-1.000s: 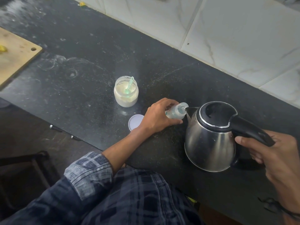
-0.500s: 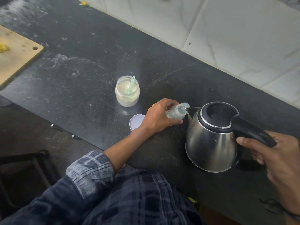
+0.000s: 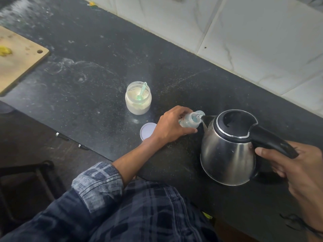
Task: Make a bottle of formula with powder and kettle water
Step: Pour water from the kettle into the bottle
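My left hand (image 3: 172, 125) grips a small clear baby bottle (image 3: 193, 119) standing on the black counter (image 3: 87, 70), mouth open. My right hand (image 3: 300, 170) holds the black handle of a steel kettle (image 3: 227, 154), tilted so its spout touches the bottle's rim; a thin stream of water runs in. An open jar of pale formula powder (image 3: 138, 100) with a green scoop (image 3: 142, 91) inside stands to the left of the bottle. Its white lid (image 3: 147, 132) lies flat by my left wrist.
A wooden cutting board (image 3: 19, 58) with yellow scraps lies at the far left. White tiled wall (image 3: 244, 32) runs behind the counter. The counter's front edge runs diagonally under my left forearm; a dark stool frame (image 3: 31, 170) stands below on the left.
The kettle has tipped slightly further toward the bottle and water now shows at the spout. Both hands keep their grips in the same places.
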Demonstrator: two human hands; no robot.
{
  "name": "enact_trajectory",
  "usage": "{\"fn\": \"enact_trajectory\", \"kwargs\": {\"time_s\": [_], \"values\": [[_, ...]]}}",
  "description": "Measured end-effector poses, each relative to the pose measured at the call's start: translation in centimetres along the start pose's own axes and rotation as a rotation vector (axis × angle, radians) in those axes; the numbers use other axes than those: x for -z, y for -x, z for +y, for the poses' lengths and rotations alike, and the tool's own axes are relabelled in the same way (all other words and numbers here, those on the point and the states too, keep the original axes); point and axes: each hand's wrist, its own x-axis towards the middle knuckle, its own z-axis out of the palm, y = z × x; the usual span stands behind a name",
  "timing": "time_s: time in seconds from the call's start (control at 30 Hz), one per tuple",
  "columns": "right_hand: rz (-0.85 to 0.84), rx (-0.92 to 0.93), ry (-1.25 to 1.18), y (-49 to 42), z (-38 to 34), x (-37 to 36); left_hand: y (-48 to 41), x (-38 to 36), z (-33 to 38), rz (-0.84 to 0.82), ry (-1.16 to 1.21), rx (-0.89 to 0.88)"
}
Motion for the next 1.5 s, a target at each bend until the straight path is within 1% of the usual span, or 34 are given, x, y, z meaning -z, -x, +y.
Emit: {"fn": "enact_trajectory", "kwargs": {"time_s": [0.37,1.5], "values": [[-0.008,-0.013,-0.030,-0.21,0.56,0.31,0.13,0.05,-0.06,0.001,-0.017,-0.001],[-0.017,-0.013,-0.016,-0.31,-0.04,0.13,0.05,0.05,0.01,0.009,-0.007,0.019]]}}
